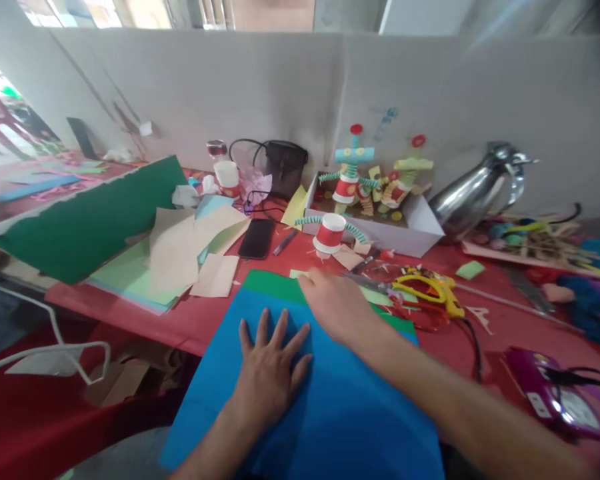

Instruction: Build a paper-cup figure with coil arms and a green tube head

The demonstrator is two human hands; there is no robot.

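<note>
A large blue paper sheet (325, 407) lies on the red table (190, 320) in front of me, partly over a green sheet (270, 283). My left hand (270, 367) rests flat on the blue sheet with its fingers spread. My right hand (337, 303) reaches across to the far edge of the blue sheet, knuckles up and fingers curled under; what they touch is hidden. Just beyond it stands a red-and-white paper cup figure (329, 233) with coiled teal arms.
Yellow-handled scissors (430, 288) lie right of my right hand. A black phone (257, 238), loose tan papers (190, 250), a tilted green board (85, 220), a white box of craft figures (380, 220), a steel jug (473, 193) and a purple device (550, 393) crowd the table.
</note>
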